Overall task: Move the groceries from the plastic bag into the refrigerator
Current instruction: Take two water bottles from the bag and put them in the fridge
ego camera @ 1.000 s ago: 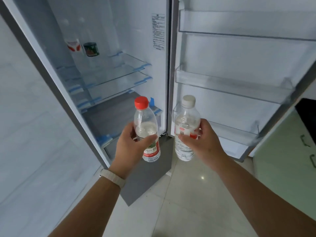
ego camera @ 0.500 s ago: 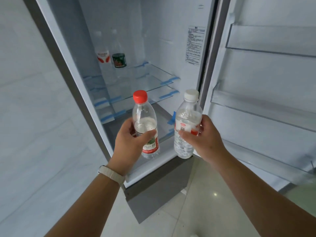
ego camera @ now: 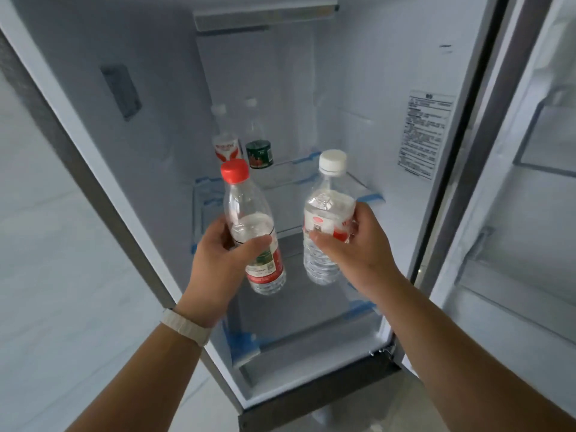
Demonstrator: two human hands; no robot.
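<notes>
Looks like a home kitchen. Open household refrigerator (ego camera: 358, 88) filling the middle of the view, white-lined, with glass shelves (ego camera: 311, 173) edged in blue tape toward 12 o'clock. Two bottles (ego camera: 226, 141) and a small dark jar (ego camera: 259, 154) standing on the upper shelf at the back. Printed label (ego camera: 425, 135) stuck to the inner wall at 2 o'clock. Door bins (ego camera: 514, 282) at 3 o'clock. Pale marble-look wall panels (ego camera: 46, 244) at 9 o'clock; glossy light floor tiles (ego camera: 358, 422) at 6 o'clock.

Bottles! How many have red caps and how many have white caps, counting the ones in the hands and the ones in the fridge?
Red caps: 1, the bottle in the left hand.
White caps: 3, the bottle in the right hand, plus two on the back shelf.
Total: 4 bottles.
</notes>
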